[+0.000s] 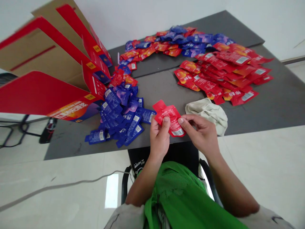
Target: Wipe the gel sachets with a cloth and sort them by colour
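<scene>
A red sachet [175,118] with white print and a barcode is held above the table's front edge. My left hand [160,136] grips its left side, with the thumb lying across the front. At the sachet's right edge, my right hand [201,132] pinches it between thumb and fingers. Left of my hands lies a heap of blue sachets [124,114], most with printed backs and barcodes showing. A crumpled off-white cloth [209,113] rests just beyond my right hand. Farther right is a large pile of red sachets [226,74].
Red cardboard boxes [64,98] with raised flaps stand at the left of the grey table [157,87]. Mixed red and blue sachets [166,43] curve along the back. A cable [71,184] runs over the floor at left. A black chair [125,184] is below me.
</scene>
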Available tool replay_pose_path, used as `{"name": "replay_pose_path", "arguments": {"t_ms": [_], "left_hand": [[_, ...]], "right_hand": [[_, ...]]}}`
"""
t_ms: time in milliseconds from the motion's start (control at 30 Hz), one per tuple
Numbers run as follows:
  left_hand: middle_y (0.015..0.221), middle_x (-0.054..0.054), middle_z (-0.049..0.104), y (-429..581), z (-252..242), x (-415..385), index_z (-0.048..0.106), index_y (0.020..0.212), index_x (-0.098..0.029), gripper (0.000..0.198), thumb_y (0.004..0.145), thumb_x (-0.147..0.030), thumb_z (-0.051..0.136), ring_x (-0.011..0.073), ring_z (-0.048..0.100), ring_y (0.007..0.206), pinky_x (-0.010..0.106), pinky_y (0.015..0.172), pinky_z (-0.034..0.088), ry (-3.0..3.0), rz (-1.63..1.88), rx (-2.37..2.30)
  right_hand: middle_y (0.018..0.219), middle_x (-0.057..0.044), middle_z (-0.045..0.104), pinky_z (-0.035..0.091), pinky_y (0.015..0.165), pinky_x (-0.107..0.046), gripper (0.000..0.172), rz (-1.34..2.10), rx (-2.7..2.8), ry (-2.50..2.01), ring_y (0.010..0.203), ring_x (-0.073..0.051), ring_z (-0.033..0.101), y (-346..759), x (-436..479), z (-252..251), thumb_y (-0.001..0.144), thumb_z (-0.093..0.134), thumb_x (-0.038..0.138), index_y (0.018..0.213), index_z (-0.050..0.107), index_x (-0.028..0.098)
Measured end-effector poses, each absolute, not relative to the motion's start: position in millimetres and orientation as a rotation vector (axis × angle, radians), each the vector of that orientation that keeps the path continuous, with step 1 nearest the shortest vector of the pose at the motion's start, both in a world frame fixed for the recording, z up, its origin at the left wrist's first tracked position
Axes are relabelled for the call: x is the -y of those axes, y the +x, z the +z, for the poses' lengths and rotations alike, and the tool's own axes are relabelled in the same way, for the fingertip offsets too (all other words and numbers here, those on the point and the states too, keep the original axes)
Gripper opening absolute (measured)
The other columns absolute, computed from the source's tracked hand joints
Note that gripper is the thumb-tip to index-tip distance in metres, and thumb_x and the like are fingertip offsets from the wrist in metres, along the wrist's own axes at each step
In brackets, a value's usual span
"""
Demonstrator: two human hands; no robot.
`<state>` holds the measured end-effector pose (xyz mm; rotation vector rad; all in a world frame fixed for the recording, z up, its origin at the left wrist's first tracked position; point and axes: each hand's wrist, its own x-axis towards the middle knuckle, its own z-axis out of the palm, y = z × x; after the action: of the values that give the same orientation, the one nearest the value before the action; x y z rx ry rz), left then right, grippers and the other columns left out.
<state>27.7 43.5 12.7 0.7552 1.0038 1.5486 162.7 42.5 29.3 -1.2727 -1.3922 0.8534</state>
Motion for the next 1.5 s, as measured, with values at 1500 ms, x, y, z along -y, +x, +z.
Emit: {"name": "replay_pose_path", "arguments": {"t_ms": [1500], "left_hand": [[0.048,-0.006,0.039,5.4,28.7,-9.3,0.046,0.065,-0.023,0.064,0.104,-0.073,0.055,0.0074,0.034,0.038,0.024,0.039,0.023,1.118,1.002,-1.016]], "right_hand": [[0.07,0.002,0.054,0.036,0.057,-0.03,0.048,1.239,1.366,-1.199,0.063,-0.014,0.046,171.1,-34.4,27.2,0.109,0.053,0.061,0.079,0.059,0.024]]}}
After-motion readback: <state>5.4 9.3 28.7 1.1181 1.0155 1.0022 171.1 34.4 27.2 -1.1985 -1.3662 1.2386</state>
